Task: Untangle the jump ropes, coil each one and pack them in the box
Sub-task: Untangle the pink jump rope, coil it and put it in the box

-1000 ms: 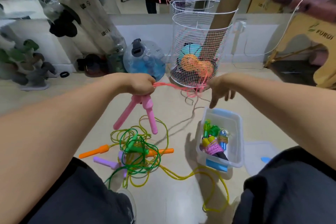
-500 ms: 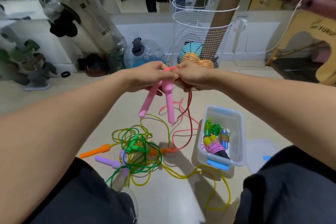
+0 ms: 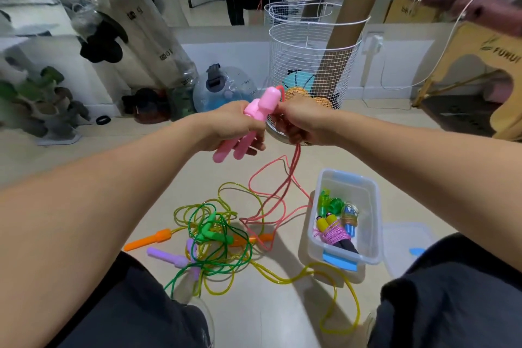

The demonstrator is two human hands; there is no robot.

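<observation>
My left hand (image 3: 231, 127) grips the two pink handles (image 3: 257, 110) of a jump rope, held side by side at chest height. My right hand (image 3: 302, 124) pinches the pink cord (image 3: 282, 186) just beside them; the cord hangs in loops to the floor. Below lies a tangle of green and yellow ropes (image 3: 217, 237) with orange handles (image 3: 147, 240), a purple handle (image 3: 166, 256) and green handles. To the right stands the clear plastic box (image 3: 370, 223), holding several coiled ropes (image 3: 336, 223).
A white wire basket (image 3: 313, 70) with balls and cardboard tubes stands straight ahead against the mirror wall. A blue water jug (image 3: 223, 87) and large bottles are at the left. The box lid (image 3: 406, 246) lies right of the box. My knees frame the floor.
My right hand came in from the right to meet the left at the pink handles. The handles tipped from hanging down to pointing up and away, and the pink cord now hangs in loose loops.
</observation>
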